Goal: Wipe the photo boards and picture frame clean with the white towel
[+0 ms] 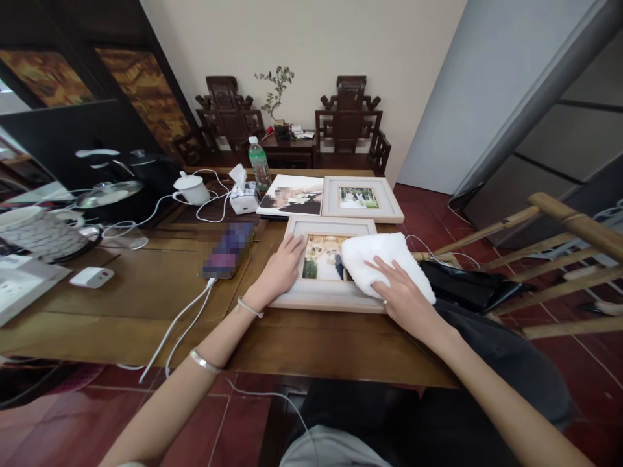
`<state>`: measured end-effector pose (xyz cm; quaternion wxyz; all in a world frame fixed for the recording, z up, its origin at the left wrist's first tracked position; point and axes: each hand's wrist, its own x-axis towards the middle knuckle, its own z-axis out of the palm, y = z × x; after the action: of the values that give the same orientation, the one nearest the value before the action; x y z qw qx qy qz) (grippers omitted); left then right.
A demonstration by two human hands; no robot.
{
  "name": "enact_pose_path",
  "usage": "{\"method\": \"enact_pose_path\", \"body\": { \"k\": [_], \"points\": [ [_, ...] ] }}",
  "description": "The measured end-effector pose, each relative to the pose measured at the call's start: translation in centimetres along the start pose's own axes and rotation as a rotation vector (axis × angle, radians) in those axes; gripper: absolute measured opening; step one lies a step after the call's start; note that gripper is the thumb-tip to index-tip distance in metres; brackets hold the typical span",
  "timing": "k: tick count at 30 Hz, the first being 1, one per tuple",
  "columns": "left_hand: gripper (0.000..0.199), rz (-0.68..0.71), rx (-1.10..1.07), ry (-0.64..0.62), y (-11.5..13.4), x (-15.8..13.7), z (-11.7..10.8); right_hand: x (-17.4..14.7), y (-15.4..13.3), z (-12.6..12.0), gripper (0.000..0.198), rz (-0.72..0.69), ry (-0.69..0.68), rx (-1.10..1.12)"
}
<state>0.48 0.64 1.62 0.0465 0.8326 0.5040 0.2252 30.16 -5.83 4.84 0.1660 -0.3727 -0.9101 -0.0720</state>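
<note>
A picture frame (331,303) with a pale wooden border lies flat near the front of the table, a wedding photo (322,258) in its middle. My left hand (282,264) rests flat on its left side, fingers stretched out over the border and the inner mount. On the right side of the frame, my right hand (400,292) has hold of a fluffy white cloth (379,250), pressing it down with the fingers partly bent. The cloth covers the frame's right part and the photo's right edge.
Behind lie a second framed photo (389,201) and a white-edged portrait print (292,194). Left of the frame are a phone (228,250) on a white cable, a tissue box (244,198), a bottle (259,162), a lidded cup (191,189) and a charger (91,277). A bamboo chair (574,224) stands right.
</note>
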Motion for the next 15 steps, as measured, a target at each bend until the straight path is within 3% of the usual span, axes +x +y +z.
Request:
{"method": "enact_pose_path", "body": {
  "k": [9, 15],
  "points": [
    [0.044, 0.011, -0.197, 0.011, -2.2, 1.3, -0.2, 0.0, 0.0, -0.1, 0.044, 0.002, -0.007, 0.015],
    [0.042, -0.002, -0.245, 0.017, -0.8, -0.4, -0.8, 0.0, 0.2, 0.0, 0.043, -0.013, 0.006, 0.016]
  ]
}}
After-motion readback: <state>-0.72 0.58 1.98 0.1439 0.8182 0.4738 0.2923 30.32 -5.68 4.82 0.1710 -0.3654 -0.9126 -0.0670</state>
